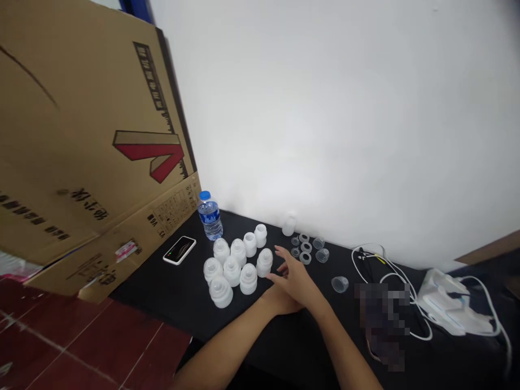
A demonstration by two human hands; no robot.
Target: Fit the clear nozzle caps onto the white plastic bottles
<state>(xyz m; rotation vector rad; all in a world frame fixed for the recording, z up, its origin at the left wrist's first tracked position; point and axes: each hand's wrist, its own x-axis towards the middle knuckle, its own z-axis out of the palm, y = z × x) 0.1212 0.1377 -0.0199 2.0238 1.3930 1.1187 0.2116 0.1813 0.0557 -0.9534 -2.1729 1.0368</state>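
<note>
My right hand [296, 279] is just right of a small white bottle with a domed clear cap [264, 263]. Its thumb and fingers are spread, and the thumb tip is close to the bottle's base. My left hand [285, 304] lies lower, partly behind the right hand and wrist, with its fingers hidden. Several similar capped white bottles [232, 271] stand grouped to the left. Two uncapped white pieces with open necks [250, 245] stand behind them. Beyond my right hand lie several translucent rings [305, 247] and small clear cups [322, 255].
A water bottle [210, 218] and a phone [179, 250] are on the black tabletop [162, 292] at left, beside a large cardboard box [81, 135]. A frosted container [289, 225] stands by the wall. Another clear cup [340, 284], cables [390, 265] and a white power strip [450, 303] lie right.
</note>
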